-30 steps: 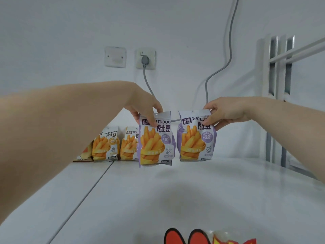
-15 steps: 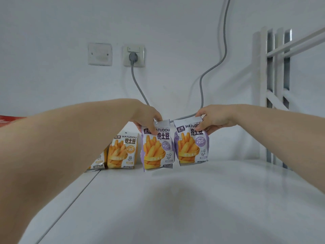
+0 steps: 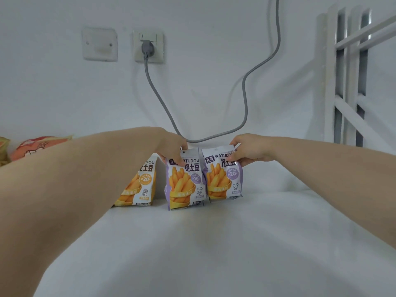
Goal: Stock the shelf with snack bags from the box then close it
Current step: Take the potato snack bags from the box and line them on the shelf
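some orange-red bags (image 3: pixel 36 145) show at the far left, behind the left forearm. next, a yellow snack bag (image 3: pixel 142 185) stands on the white shelf (image 3: pixel 214 243) near the wall. just right of it the left hand (image 3: pixel 173 146) pinches the top of a purple snack bag (image 3: pixel 184 185), which stands upright. touching that stands a second purple snack bag (image 3: pixel 222 179), its top right corner pinched by the right hand (image 3: pixel 250 151). a grey cable (image 3: pixel 244 99) hangs from the wall socket (image 3: pixel 149 47) above.
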